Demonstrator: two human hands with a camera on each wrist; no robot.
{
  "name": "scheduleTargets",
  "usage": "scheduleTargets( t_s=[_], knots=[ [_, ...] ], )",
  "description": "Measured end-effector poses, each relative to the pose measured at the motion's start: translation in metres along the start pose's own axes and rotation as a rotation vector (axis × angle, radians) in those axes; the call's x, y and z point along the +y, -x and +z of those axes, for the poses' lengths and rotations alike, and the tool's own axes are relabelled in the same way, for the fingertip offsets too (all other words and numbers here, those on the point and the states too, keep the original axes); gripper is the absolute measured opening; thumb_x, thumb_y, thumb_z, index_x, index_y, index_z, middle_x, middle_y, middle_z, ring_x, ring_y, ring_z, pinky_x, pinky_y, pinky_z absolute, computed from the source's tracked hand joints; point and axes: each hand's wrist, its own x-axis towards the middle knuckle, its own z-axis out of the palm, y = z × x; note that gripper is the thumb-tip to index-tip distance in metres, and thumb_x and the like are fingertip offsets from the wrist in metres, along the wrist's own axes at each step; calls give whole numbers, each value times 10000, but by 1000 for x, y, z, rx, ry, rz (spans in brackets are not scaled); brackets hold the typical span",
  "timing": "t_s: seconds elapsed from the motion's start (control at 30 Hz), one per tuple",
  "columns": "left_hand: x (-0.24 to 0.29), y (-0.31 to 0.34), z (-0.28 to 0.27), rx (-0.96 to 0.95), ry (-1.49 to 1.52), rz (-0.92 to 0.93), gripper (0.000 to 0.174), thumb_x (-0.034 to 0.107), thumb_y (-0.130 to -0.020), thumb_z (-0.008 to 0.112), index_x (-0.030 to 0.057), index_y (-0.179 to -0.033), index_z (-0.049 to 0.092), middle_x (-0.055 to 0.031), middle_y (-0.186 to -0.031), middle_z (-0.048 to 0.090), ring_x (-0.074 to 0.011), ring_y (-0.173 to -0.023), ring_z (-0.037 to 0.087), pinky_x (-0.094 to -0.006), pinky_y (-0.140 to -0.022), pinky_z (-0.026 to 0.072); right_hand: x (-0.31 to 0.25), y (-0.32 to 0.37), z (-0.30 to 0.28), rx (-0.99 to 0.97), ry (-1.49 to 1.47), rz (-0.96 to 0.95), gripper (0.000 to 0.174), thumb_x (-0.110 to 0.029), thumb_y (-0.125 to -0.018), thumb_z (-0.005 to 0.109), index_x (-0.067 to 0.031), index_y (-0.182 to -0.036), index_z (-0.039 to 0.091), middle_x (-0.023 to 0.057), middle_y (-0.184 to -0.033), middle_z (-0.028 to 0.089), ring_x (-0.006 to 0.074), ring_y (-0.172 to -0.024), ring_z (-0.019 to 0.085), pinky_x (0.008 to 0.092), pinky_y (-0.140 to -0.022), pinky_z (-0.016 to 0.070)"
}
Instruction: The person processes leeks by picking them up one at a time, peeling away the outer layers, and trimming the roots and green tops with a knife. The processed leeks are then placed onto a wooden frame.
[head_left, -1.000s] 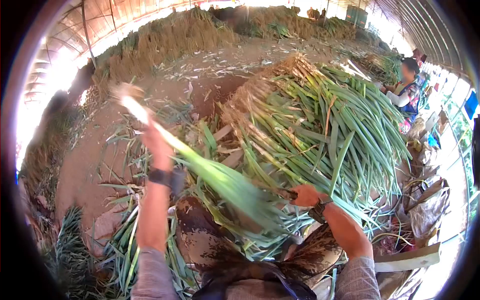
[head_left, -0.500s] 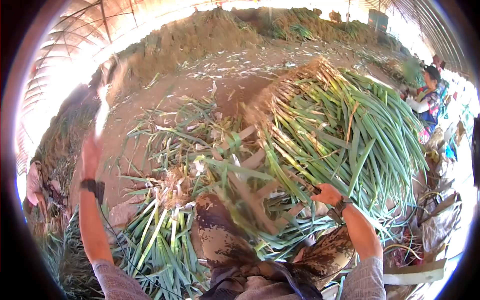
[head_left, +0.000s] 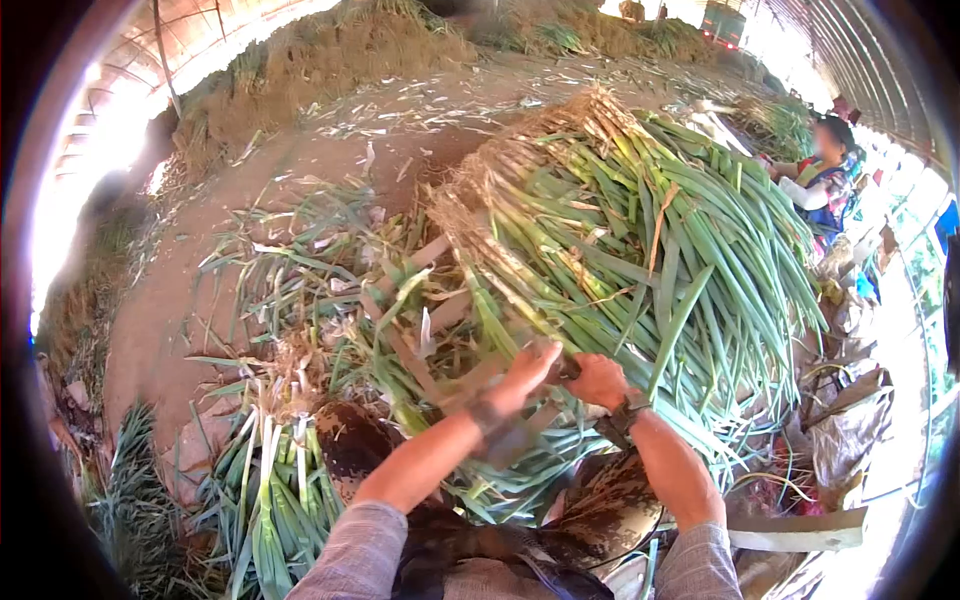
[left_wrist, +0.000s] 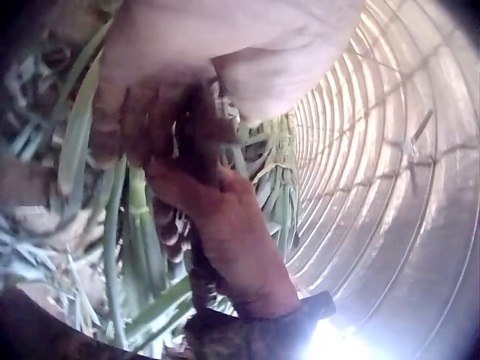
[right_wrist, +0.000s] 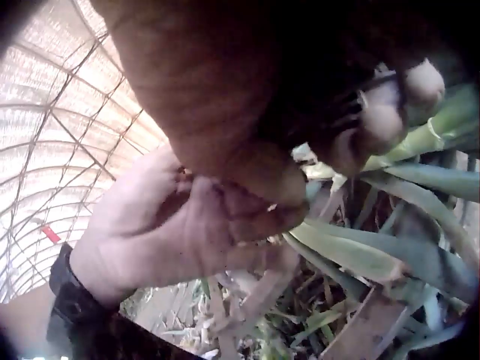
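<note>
My two hands meet low in front of me, at the near edge of a big heap of green onions (head_left: 640, 220). The left hand (head_left: 530, 372), blurred in the head view, has its fingers curled at a green onion (right_wrist: 420, 142); its pale end and some leaves show beside those fingers in the right wrist view. Right beside it, the right hand (head_left: 600, 382) grips a small dark tool (head_left: 569, 368), whose shape is mostly hidden between the hands. To the left, beside my knee, lies a bunch of trimmed green onions (head_left: 265, 480) with pale stalks and roots.
Loose leaves and scraps (head_left: 300, 250) litter the ground ahead. Tall stacks of green onions (head_left: 330, 70) line the back. Another person (head_left: 825, 185) sits at the right beyond the heap. A pale board (head_left: 800, 530) lies by my right arm.
A second ago the left hand carried a green onion out to the left. It has since come back, without that onion, to the right hand, which keeps hold of the dark tool.
</note>
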Motion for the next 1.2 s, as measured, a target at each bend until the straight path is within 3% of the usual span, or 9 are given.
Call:
scheduleTargets(
  t_s=[0.13,0.27,0.4,0.47,0.57,0.73,0.83,1.03,1.2],
  knots=[
    [-22,-20,1,82,20,-27,425,405,-928,631,22,-1112,618,-46,-925,628,-121,-822,585,-288,-663,498,-3,13,-20,-43,-61,-35,477,-341,-716,711,-79,-1107,633,202,-1006,678,416,-983,630,500,-883,494],
    [26,-19,-24,97,-123,165,312,364,-923,602,59,-940,665,9,-717,582,-94,-588,508,-283,-521,421,9,-2,9,399,-22,-293,343,-259,-740,708,-41,-980,596,211,-867,660,413,-896,634,514,-798,497],
    [32,-67,-119,462,-500,46,342,332,-915,567,26,-771,621,-70,-672,605,-209,-645,598,-401,-643,500,12,-16,3,39,-89,-106,305,-255,-752,690,-59,-966,595,224,-834,647,424,-838,629,517,-770,502],
    [-4,-104,-166,762,-698,375,342,323,-888,581,-13,-836,620,-158,-700,633,-345,-707,637,-461,-706,513,12,-20,10,6,-140,-191,284,-263,-762,679,-69,-953,598,218,-828,650,427,-817,627,516,-756,505],
    [31,-111,-178,657,-932,-23,409,337,-878,598,-45,-1019,635,-279,-992,653,-429,-954,624,-496,-815,500,3,-27,13,2,-137,-186,285,-283,-776,663,-69,-951,598,205,-814,654,431,-792,628,518,-736,503],
    [12,-171,-198,578,-889,-102,687,429,-912,609,-49,-1371,425,-253,-1323,534,-425,-1165,545,-557,-898,474,-3,-33,5,-37,-189,-159,304,-316,-787,655,-80,-972,602,205,-807,655,431,-805,632,513,-734,502],
    [19,-172,-183,707,-964,-13,645,439,-872,655,-41,-1283,528,-240,-1106,645,-411,-1042,609,-519,-855,493,0,-33,3,-46,-169,-157,320,-304,-795,650,-72,-1010,602,218,-837,659,424,-833,636,510,-752,501],
    [34,-142,-168,611,-711,-117,371,306,-863,691,-10,-1047,629,-226,-1039,660,-392,-974,630,-524,-768,486,10,-24,-9,-7,-177,-103,277,-278,-783,630,-85,-975,583,217,-839,661,441,-816,630,533,-729,505],
    [22,-102,-142,499,112,100,635,233,-835,771,-32,-1326,470,-98,-1024,626,-188,-894,627,-337,-759,509,14,-10,-6,19,-51,-103,338,-280,-788,671,-78,-1037,564,217,-853,666,434,-814,640,518,-729,517]
  ],
)
